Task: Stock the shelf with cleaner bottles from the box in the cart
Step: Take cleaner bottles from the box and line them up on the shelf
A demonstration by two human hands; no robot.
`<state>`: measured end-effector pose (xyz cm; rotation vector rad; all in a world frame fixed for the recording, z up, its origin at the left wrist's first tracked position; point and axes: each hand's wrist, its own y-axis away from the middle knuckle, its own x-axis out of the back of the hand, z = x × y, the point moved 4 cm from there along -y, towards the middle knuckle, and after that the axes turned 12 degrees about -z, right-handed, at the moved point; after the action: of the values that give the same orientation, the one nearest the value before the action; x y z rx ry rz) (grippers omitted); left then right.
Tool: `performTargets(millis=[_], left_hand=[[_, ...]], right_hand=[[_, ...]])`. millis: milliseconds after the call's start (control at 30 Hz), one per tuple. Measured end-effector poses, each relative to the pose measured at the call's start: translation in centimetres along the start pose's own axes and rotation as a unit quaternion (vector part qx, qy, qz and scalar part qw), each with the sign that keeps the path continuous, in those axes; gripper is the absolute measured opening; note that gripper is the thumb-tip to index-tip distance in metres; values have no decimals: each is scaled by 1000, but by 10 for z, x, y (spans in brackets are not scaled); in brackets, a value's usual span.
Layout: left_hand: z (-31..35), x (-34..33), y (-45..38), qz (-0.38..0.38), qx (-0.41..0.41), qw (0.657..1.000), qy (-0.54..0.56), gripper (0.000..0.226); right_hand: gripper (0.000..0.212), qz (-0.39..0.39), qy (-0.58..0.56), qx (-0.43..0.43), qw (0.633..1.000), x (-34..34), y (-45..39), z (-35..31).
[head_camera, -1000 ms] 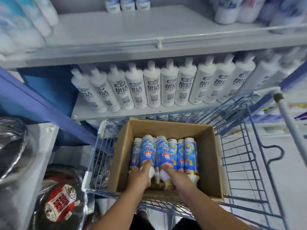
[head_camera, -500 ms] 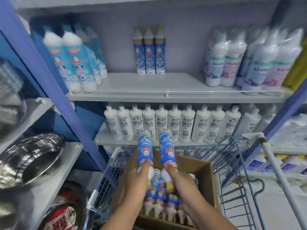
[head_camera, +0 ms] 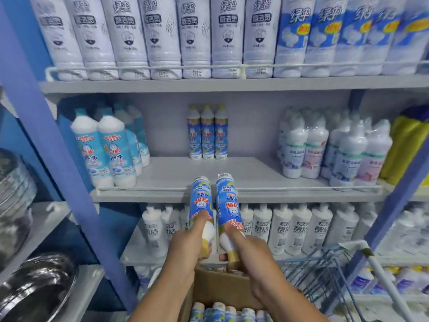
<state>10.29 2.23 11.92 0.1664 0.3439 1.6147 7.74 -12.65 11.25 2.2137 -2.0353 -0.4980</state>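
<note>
My left hand grips a blue-and-white cleaner bottle by its yellow-capped neck, base pointing up. Beside it my right hand holds a second, matching bottle the same way. Both bottle bases reach the front edge of the middle shelf. Three matching bottles stand upright at the back of that shelf. Below my wrists the cardboard box sits in the cart, with several more bottles lying in it.
Teal-capped bottles stand at the shelf's left, wrapped white bottles at its right. White bottles fill the shelves above and below. The blue wire cart with its handle is at lower right. A blue upright post and metal basins are at left.
Both hands have lifted the two bottles out of the box and raised them up toward the middle shelf. My view has tilted upward, from the cart to the shelves.
</note>
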Motion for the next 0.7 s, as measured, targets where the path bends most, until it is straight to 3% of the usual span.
performTargets(millis=[133, 267, 400, 567, 700], left_hand=[[27, 13, -49, -28, 23, 999, -1, 79], [32, 27, -104, -51, 62, 997, 22, 87], [42, 31, -136, -123, 91, 985, 75, 81], [49, 39, -151, -165, 120, 977, 60, 50], [55, 45, -156, -172, 112, 978, 39, 52]], right_hand=[[39, 36, 14, 3, 999, -19, -33, -25], [41, 73, 26, -2, 997, -39, -72, -37], [44, 109, 30, -24, 993, -53, -102, -39], [45, 122, 47, -43, 991, -59, -122, -49], [44, 114, 65, -60, 990, -59, -129, -60]])
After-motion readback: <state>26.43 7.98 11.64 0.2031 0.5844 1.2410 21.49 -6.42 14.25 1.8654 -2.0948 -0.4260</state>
